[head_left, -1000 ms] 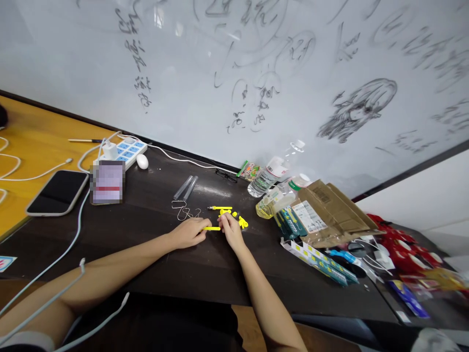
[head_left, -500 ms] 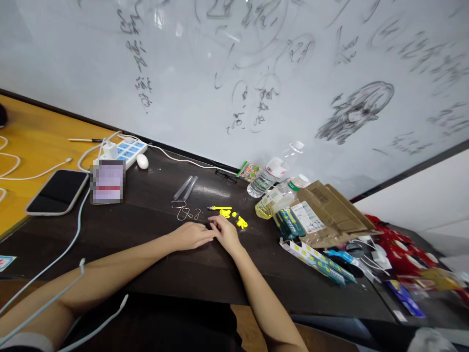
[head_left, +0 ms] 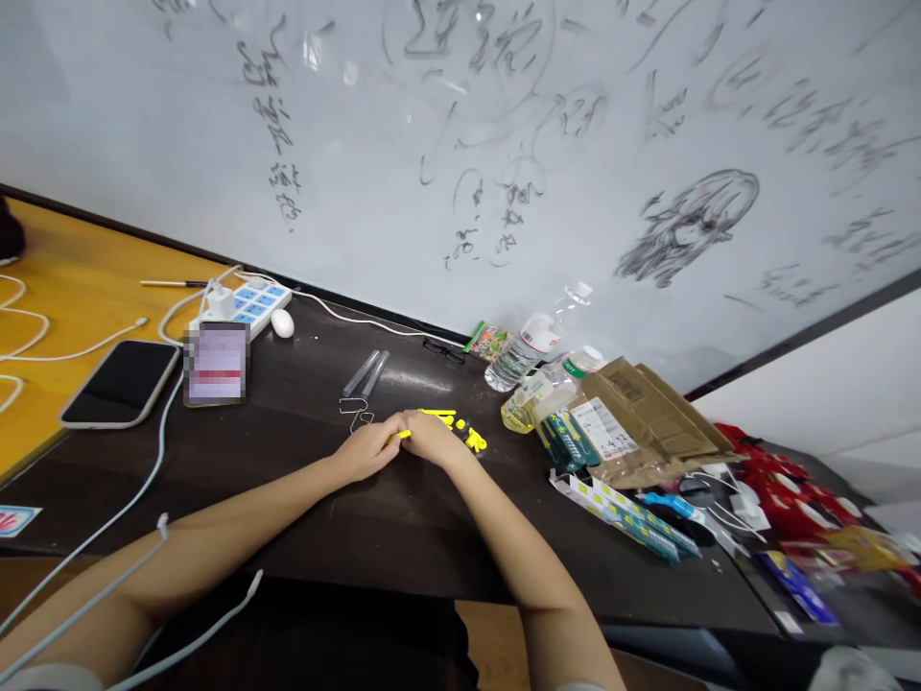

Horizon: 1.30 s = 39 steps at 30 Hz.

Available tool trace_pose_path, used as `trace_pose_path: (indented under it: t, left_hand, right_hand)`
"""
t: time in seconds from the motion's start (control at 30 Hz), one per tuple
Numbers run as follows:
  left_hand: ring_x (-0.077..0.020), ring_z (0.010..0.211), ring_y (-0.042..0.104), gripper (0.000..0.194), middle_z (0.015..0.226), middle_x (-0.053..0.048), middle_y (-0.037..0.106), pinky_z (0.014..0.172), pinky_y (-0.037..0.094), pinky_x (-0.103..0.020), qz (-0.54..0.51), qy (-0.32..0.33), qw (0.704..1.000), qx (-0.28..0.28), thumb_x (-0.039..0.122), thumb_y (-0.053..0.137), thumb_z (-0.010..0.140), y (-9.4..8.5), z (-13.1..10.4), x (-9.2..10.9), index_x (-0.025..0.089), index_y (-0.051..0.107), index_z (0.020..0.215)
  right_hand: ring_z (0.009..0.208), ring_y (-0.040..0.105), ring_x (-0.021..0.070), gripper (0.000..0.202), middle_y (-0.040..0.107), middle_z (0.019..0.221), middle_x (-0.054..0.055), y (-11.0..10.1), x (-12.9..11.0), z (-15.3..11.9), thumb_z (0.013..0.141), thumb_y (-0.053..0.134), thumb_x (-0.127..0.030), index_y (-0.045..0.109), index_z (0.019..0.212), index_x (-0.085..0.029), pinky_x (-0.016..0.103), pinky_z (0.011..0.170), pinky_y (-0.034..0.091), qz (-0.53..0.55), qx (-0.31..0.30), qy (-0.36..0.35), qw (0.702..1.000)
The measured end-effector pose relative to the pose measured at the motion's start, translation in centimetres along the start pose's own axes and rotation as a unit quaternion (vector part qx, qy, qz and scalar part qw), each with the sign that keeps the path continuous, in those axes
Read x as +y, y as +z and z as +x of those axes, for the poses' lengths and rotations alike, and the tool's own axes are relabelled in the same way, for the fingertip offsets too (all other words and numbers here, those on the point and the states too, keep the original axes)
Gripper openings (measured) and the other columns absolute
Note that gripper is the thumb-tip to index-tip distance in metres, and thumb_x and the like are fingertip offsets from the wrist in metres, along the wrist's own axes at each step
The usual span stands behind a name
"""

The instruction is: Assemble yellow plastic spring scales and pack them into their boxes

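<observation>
Over dark-brown tabletop (head_left: pixel 432 523), a slim yellow plastic rod (head_left: pixel 400 435) is being pinched by left hand (head_left: pixel 366 449), seemingly for steadiness; right hand (head_left: pixel 434 439) grip hidden

A whiteboard (head_left: pixel 345 221), covered in dark handwriting and a sketch of a long-haired figure (head_left: pixel 691 228), stands behind the dark desk (head_left: pixel 403 547). On the left, a black-screened phone (head_left: pixel 121 384) lies near a white power strip (head_left: pixel 260 305) with blue sockets, and a white rounded object (head_left: pixel 283 323) sits just beside the strip. Toward the back are glasses (head_left: pixel 444 351), a snack packet (head_left: pixel 490 340) and a tilted water bottle (head_left: pixel 519 357) (its label mostly white). Brown cardboard packaging (head_left: pixel 648 408) lies farther right, with red fabric (head_left: pixel 806 499) beyond.
</observation>
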State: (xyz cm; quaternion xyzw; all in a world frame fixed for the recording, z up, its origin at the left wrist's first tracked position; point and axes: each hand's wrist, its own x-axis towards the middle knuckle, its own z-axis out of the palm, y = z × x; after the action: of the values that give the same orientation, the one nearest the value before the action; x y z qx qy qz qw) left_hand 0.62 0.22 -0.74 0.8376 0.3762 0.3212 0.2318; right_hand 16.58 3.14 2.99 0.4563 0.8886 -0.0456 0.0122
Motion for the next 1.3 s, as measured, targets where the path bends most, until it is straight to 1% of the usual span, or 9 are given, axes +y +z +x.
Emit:
trace_pose_path:
  t: [0.13, 0.23, 0.37, 0.47, 0.57, 0.77, 0.9, 1.03, 1.3]
  left_hand:
    - [-0.0161, 0.077, 0.061, 0.02, 0.088, -0.001, 0.064, 0.071, 0.043, -0.026, -0.03, -0.008, 0.999, -0.007, 0.027, 0.037, 0.09, 0.0, 0.2, -0.4, 0.022, 0.053, 0.1]
    - [-0.0168, 0.089, 0.06, 0.023, 0.099, -0.003, 0.064, 0.078, 0.043, -0.027, 0.009, 0.034, 0.999, -0.02, 0.028, 0.039, 0.092, 0.1, 0.2, -0.3, 0.023, 0.057, 0.105]
    - [-0.0196, 0.092, 0.056, 0.027, 0.094, -0.006, 0.062, 0.083, 0.042, -0.031, 0.13, 0.082, 0.988, 0.01, 0.03, 0.04, 0.094, -0.2, 0.2, 0.3, 0.024, 0.064, 0.105]
    - [-0.0174, 0.086, 0.058, 0.03, 0.087, -0.006, 0.064, 0.08, 0.043, -0.029, 0.148, 0.095, 0.984, 0.007, 0.029, 0.037, 0.095, 0.0, 0.0, 0.3, 0.026, 0.064, 0.109]
    - [-0.0147, 0.083, 0.063, 0.032, 0.092, -0.003, 0.068, 0.076, 0.046, -0.025, 0.114, 0.111, 0.987, -0.017, 0.028, 0.034, 0.096, 0.6, -0.2, 0.1, 0.026, 0.062, 0.112]
    - [-0.0161, 0.094, 0.065, 0.036, 0.11, -0.004, 0.067, 0.083, 0.048, -0.027, 0.061, 0.097, 0.992, -0.048, 0.017, 0.036, 0.091, 1.0, -0.2, 0.1, 0.023, 0.055, 0.12]
    - [-0.0168, 0.098, 0.065, 0.04, 0.119, -0.004, 0.064, 0.085, 0.048, -0.028, 0.047, 0.062, 0.995, -0.056, 0.016, 0.035, 0.09, 0.3, -0.1, 0.4, 0.023, 0.051, 0.125]
    - [-0.0169, 0.105, 0.062, 0.04, 0.125, -0.004, 0.061, 0.089, 0.047, -0.029, 0.037, 0.082, 0.994, -0.067, 0.021, 0.032, 0.094, 0.3, -0.1, 0.5, 0.024, 0.047, 0.131]
    - [-0.0171, 0.102, 0.064, 0.038, 0.121, -0.003, 0.064, 0.087, 0.048, -0.029, 0.051, 0.084, 0.993, -0.069, 0.031, 0.039, 0.095, 0.5, 0.0, 0.4, 0.025, 0.047, 0.132]
  right_hand:
    - [0.06, 0.058, 0.0169, 0.012, 0.064, 0.066, 0.004, -0.2, 0.5, -1.2, 0.066, 0.057, -0.007, 0.061, 0.064, -0.019, 0.025, 0.053, 0.032, 0.044, -0.061, 0.03, 0.997]
    - [0.053, 0.054, 0.0156, 0.014, 0.061, 0.057, 0.003, 0.0, 0.8, -2.2, 0.063, 0.058, -0.008, 0.058, 0.055, -0.02, 0.025, 0.051, 0.029, 0.067, -0.066, 0.039, 0.995]
    - [0.051, 0.048, 0.0132, 0.012, 0.056, 0.056, 0.001, 0.7, 1.3, -3.4, 0.062, 0.056, -0.011, 0.052, 0.055, -0.019, 0.025, 0.051, 0.028, 0.091, -0.034, 0.038, 0.995]
    - [0.054, 0.046, 0.0111, 0.008, 0.053, 0.061, -0.002, 1.6, 1.8, -4.2, 0.063, 0.054, -0.012, 0.05, 0.063, -0.018, 0.022, 0.052, 0.03, 0.163, 0.033, 0.055, 0.985]
    - [0.056, 0.044, 0.0103, 0.008, 0.048, 0.062, -0.004, 2.8, 2.5, -4.9, 0.065, 0.052, -0.014, 0.046, 0.065, -0.019, 0.021, 0.053, 0.033, 0.271, 0.107, 0.075, 0.954]
    - [0.044, 0.038, 0.0099, 0.008, 0.041, 0.056, -0.008, 4.2, 3.4, -5.2, 0.071, 0.051, -0.025, 0.043, 0.073, -0.022, 0.021, 0.041, 0.032, 0.465, 0.195, 0.15, 0.851]
    - [0.048, 0.042, 0.0102, 0.005, 0.043, 0.054, -0.007, 3.8, 3.2, -5.4, 0.072, 0.05, -0.021, 0.046, 0.075, -0.022, 0.021, 0.051, 0.035, 0.348, 0.262, 0.14, 0.889]
    - [0.055, 0.049, 0.0117, 0.005, 0.052, 0.062, -0.003, 3.3, 2.8, -5.9, 0.077, 0.047, -0.02, 0.052, 0.077, -0.022, 0.022, 0.056, 0.035, 0.2, 0.274, 0.124, 0.932]
    - [0.062, 0.053, 0.0137, 0.012, 0.058, 0.067, 0.001, 3.3, 2.9, -6.1, 0.082, 0.045, -0.018, 0.056, 0.078, -0.02, 0.023, 0.06, 0.035, 0.113, 0.29, 0.095, 0.946]
